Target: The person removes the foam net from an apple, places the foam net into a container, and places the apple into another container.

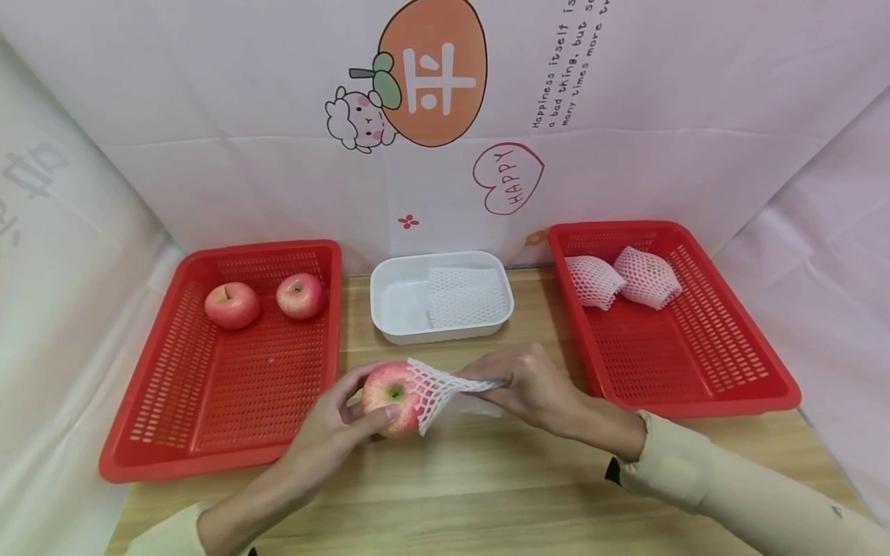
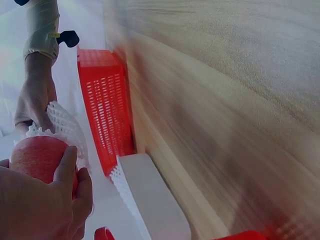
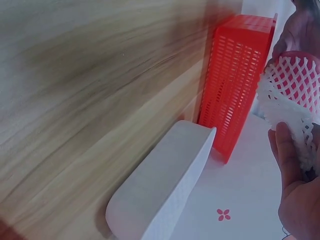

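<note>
A red apple [image 1: 384, 388] is gripped by my left hand [image 1: 335, 422] above the middle of the table, its stem end facing up. White foam netting [image 1: 434, 384] covers the apple's right side. My right hand [image 1: 531, 388] pinches the far end of that netting, which narrows between the two hands. In the left wrist view, the left fingers curl round the apple [image 2: 39, 157] while the right hand [image 2: 37, 102] holds the foam net. The right wrist view shows the net [image 3: 295, 95] stretched over the apple, with the right hand [image 3: 295, 185] on its loose end.
At left, a red basket [image 1: 229, 455] holds two bare apples [image 1: 232, 304]. A white tray [image 1: 389, 328] behind the hands contains flat foam nets [image 1: 467, 297]. The red basket [image 1: 695, 405] at right has two netted apples [image 1: 647, 276]. A printed cloth [image 1: 278, 185] hangs behind.
</note>
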Demonstrator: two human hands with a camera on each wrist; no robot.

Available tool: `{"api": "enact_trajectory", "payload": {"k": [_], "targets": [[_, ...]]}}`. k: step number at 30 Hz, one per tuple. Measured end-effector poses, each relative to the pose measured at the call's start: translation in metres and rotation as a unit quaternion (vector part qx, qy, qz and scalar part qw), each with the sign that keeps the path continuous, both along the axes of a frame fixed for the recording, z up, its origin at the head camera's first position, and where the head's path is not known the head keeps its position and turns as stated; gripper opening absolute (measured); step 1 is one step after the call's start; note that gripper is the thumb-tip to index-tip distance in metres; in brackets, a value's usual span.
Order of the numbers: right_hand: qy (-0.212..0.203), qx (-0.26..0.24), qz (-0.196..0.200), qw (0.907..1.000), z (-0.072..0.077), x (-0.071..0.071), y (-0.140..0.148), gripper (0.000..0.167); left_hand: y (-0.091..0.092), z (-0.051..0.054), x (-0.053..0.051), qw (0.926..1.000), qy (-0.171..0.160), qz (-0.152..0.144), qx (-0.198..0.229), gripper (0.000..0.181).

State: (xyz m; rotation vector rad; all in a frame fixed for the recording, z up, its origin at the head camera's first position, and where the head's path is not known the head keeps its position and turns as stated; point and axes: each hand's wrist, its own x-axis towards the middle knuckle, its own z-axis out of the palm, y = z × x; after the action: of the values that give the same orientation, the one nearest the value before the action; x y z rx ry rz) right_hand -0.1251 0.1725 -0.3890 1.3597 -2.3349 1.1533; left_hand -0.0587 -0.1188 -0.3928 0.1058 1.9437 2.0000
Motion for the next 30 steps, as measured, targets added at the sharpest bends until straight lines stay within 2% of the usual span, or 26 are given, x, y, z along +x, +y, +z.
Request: {"api": "enact_trajectory", "payload": {"k": [9, 15, 21, 30], "targets": [[0.002, 0.017, -0.012, 0.9998, 0.009, -0.006, 0.007, 0.033, -0.009, 0.01, -0.003, 0.9995, 0.001, 0.011, -0.029, 0.06], [0.0, 0.025, -0.021, 0.9995, 0.018, -0.015, 0.009, 0.037, -0.018, 0.018, -0.007, 0.999, -0.001, 0.017, -0.042, 0.062], [0.014, 0.03, -0.028, 0.9991, 0.029, -0.028, 0.009, 0.039, -0.026, 0.026, -0.01, 0.9986, -0.012, 0.019, -0.048, 0.064], [0.042, 0.061, -0.066, 0.9951, 0.05, -0.057, 0.006, 0.036, -0.043, 0.036, -0.018, 0.9965, -0.037, 0.033, -0.067, 0.067]]}}
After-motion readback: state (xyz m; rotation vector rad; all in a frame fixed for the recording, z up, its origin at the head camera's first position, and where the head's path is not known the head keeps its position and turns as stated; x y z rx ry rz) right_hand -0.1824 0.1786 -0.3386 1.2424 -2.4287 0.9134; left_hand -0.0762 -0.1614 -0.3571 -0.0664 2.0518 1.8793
